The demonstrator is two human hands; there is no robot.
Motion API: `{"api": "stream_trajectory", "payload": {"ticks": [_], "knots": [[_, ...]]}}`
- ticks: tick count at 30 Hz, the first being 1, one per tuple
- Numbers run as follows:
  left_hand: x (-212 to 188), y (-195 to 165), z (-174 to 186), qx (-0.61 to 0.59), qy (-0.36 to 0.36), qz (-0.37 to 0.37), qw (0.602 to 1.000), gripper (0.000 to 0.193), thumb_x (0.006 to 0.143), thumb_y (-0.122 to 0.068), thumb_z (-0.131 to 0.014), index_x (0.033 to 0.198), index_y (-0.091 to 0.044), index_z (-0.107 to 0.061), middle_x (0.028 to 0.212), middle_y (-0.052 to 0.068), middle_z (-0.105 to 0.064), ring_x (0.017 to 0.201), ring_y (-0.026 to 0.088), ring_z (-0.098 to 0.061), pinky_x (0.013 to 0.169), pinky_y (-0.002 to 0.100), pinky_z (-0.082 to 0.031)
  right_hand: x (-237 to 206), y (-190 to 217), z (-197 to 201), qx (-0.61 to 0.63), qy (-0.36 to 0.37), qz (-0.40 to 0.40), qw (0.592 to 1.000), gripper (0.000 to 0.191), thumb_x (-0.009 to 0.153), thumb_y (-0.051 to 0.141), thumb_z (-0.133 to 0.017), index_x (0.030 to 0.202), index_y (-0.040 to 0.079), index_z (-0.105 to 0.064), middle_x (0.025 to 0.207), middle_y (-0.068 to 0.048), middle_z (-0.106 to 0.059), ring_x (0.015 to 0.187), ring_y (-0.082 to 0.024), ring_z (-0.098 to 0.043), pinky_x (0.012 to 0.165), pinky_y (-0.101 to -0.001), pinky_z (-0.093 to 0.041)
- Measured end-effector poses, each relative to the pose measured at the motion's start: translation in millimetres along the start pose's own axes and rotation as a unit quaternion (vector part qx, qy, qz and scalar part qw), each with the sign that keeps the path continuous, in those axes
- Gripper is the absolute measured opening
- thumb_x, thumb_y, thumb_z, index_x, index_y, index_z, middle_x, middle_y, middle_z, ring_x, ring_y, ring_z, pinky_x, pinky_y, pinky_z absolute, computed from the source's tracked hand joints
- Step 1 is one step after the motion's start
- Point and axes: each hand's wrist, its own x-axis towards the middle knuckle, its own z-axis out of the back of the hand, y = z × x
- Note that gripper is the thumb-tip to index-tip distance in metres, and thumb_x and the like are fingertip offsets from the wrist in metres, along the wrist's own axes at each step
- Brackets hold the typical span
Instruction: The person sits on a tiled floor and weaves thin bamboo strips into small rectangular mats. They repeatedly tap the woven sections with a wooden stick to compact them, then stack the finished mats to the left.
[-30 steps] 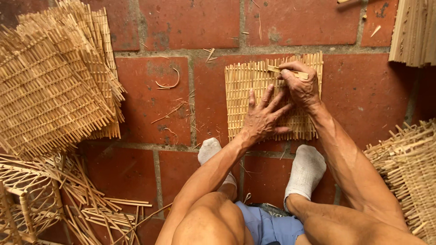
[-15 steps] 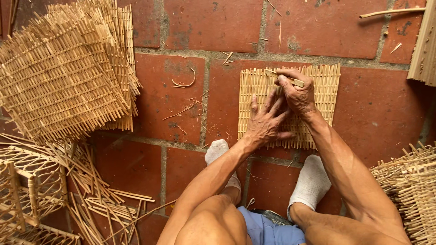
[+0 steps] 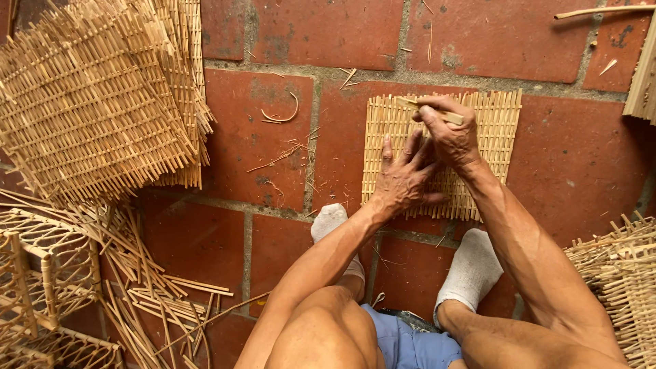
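mat stays flat if left hand presses spread fingers beside right hand, pinching the stick.

A woven mat of pale, matt bamboo slats is shown on rough, unglazed red clay tiles. White knitted cloth socks are worn.

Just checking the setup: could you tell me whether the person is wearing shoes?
No, both feet are in white socks, resting on the red brick floor just below the woven mat.
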Motion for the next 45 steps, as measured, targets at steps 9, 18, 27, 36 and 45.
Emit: {"api": "stream_trajectory", "payload": {"ticks": [9, 18, 27, 36, 45], "knots": [[-0.1, -2.2, 5.9, 0.001, 0.042, 0.008, 0.999, 0.106, 0.073, -0.097, -0.052, 0.158, -0.032, -0.045, 0.172, 0.012, -0.022, 0.159, 0.038, -0.001, 0.118, 0.077, 0.008, 6.1, 8.8, -16.6, -0.065, 0.033, -0.015, 0.997, 0.018, 0.104, 0.011, -0.060, 0.115, 0.003, -0.072, 0.100, -0.013, -0.076, 0.088, -0.018, -0.075, 0.073, -0.0320, -0.063], [-2.0, -3.7, 1.2, 0.015, -0.002, -0.004, 1.000, 0.097, 0.079, -0.096, -0.043, 0.156, -0.036, -0.050, 0.173, 0.011, -0.021, 0.161, 0.037, -0.003, 0.121, 0.077, 0.008, 2.7, 7.1, 3.4, 0.004, -0.047, -0.007, 0.999, 0.019, 0.108, 0.012, -0.058, 0.114, -0.002, -0.071, 0.101, -0.014, -0.075, 0.084, -0.018, -0.075, 0.066, -0.0278, -0.065], [2.4, -3.8, 2.8, 0.016, -0.022, -0.011, 1.000, 0.103, 0.077, -0.097, -0.041, 0.159, -0.035, -0.044, 0.174, 0.011, -0.012, 0.160, 0.037, 0.003, 0.119, 0.078, 0.009, 1.0, 11.2, 10.7, -0.064, -0.002, -0.026, 0.998, 0.017, 0.106, 0.012, -0.060, 0.110, 0.001, -0.072, 0.097, -0.014, -0.075, 0.080, -0.019, -0.072, 0.063, -0.0314, -0.061], [-1.0, -6.8, 10.8, 0.041, 0.089, 0.019, 0.995, 0.127, 0.072, -0.102, -0.041, 0.168, -0.020, -0.022, 0.174, 0.019, -0.007, 0.159, 0.041, 0.004, 0.118, 0.072, 0.014, 3.4, 15.0, -20.9, -0.097, 0.027, 0.071, 0.992, 0.017, 0.103, 0.007, -0.064, 0.116, 0.002, -0.073, 0.101, -0.014, -0.077, 0.087, -0.019, -0.075, 0.073, -0.0313, -0.062], [1.0, -6.7, 10.8, 0.039, 0.091, 0.016, 0.995, 0.121, 0.073, -0.101, -0.045, 0.164, -0.021, -0.032, 0.172, 0.017, -0.018, 0.159, 0.041, -0.003, 0.119, 0.074, 0.006, 7.9, 15.2, -20.8, -0.074, 0.033, -0.002, 0.997, 0.017, 0.103, 0.011, -0.060, 0.111, 0.002, -0.073, 0.096, -0.012, -0.076, 0.082, -0.016, -0.074, 0.067, -0.0279, -0.062]]}}
